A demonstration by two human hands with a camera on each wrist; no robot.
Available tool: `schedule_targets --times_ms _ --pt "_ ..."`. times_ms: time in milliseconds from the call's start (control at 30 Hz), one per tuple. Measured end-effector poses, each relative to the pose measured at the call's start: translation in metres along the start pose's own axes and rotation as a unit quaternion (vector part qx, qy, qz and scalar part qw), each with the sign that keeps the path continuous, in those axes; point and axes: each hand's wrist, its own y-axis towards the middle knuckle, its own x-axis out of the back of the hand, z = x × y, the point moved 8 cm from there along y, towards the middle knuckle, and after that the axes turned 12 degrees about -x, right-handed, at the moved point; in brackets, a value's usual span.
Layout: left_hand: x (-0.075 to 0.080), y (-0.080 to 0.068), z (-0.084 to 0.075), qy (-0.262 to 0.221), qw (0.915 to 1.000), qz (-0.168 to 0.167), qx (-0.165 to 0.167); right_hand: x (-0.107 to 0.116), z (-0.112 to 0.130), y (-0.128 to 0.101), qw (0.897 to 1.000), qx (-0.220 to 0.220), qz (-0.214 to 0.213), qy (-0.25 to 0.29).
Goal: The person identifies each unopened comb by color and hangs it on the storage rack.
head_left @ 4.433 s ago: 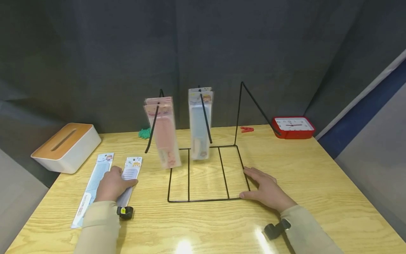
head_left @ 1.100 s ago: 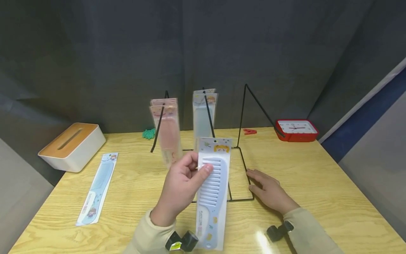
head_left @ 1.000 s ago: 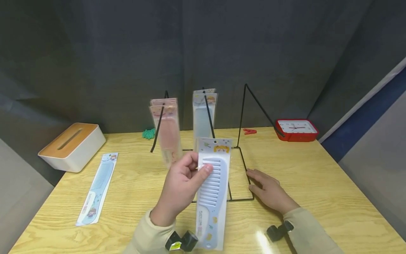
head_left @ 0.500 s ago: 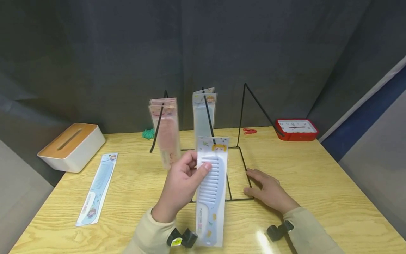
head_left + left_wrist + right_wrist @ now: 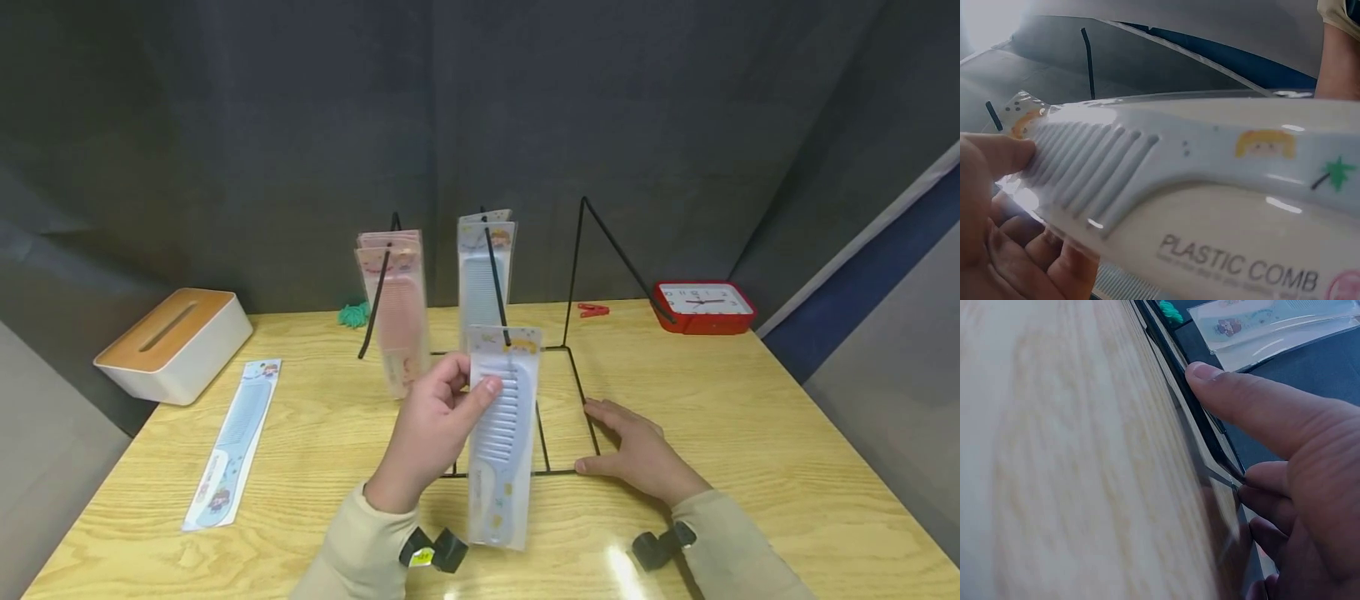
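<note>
My left hand (image 5: 435, 425) pinches a packaged white comb (image 5: 501, 433) near its top, holding it upright in front of the black wire rack (image 5: 573, 392). In the left wrist view the comb (image 5: 1197, 187) fills the frame, with my thumb and fingers (image 5: 997, 156) on its toothed end. The hole at the pack's top sits at the tip of the rack's middle hook (image 5: 495, 279). My right hand (image 5: 637, 454) lies flat on the table, fingers (image 5: 1241, 406) against the rack's base wire (image 5: 1191, 406). Pink combs (image 5: 393, 308) and pale blue combs (image 5: 483, 267) hang on two hooks.
Another packaged blue comb (image 5: 232, 442) lies on the wooden table (image 5: 787, 442) at the left. A white tissue box (image 5: 172, 346) with a wooden lid stands at the back left, a red clock (image 5: 703, 304) at the back right. A red clothes peg (image 5: 592, 310) and a green object (image 5: 352, 315) lie behind the rack.
My left hand picked the white comb up from the table at the left and carried it to the rack's middle hook, in the last half second a little forward. My right hand stays on the base.
</note>
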Motion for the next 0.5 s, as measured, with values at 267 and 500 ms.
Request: schedule_targets --times_ms 267,500 --pt "0.0048 0.0016 0.005 0.016 0.9994 -0.027 0.016 -0.0029 0.0021 0.0015 1.0 0.003 0.006 0.002" --pt "0.0052 0.0088 0.0081 0.034 0.9986 -0.04 0.008 -0.0004 0.001 -0.001 1.0 0.002 0.002 -0.002"
